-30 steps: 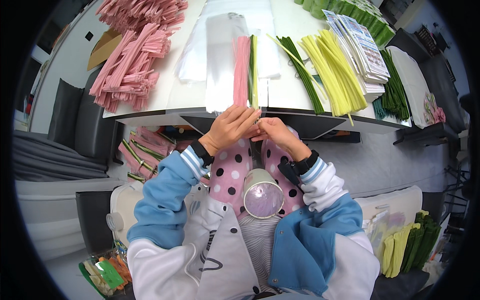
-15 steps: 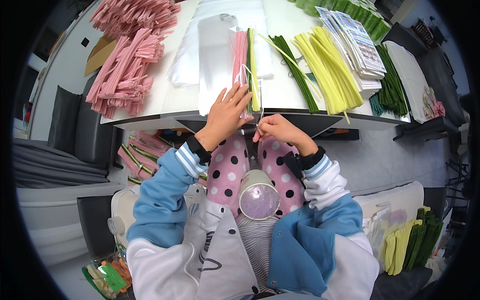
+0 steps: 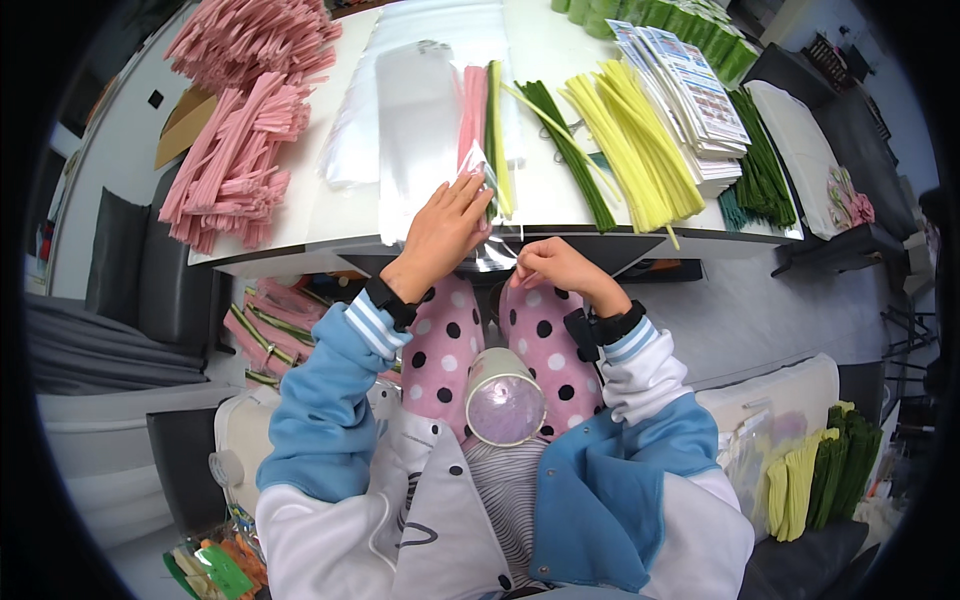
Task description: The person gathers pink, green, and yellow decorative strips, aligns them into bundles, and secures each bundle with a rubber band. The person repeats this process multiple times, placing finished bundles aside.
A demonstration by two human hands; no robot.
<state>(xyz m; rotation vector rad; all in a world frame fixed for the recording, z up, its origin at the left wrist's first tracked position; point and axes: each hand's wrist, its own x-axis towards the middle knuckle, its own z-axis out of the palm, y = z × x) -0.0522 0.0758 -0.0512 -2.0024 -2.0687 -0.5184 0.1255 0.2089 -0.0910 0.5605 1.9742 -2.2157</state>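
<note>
Pink strips [image 3: 472, 112] lie lengthwise beside green and yellow strips [image 3: 493, 112].

Head fisheye view: looked steeply down from the wearer's head, at close range. Table [image 3: 545, 190] spanned the upper frame; polka-dot trousers [image 3: 436, 345] sat mid-frame; straight edges bowed toward the dark rim.

I see both forearms rising from lower frame, angled inward. Left hand [image 3: 445, 228] just above centre, back up, fingers close together, pointing upper right; underside hidden. Right hand [image 3: 562, 270] lower, right of centre, fingers curled toward thumb. Hands apart.
</note>
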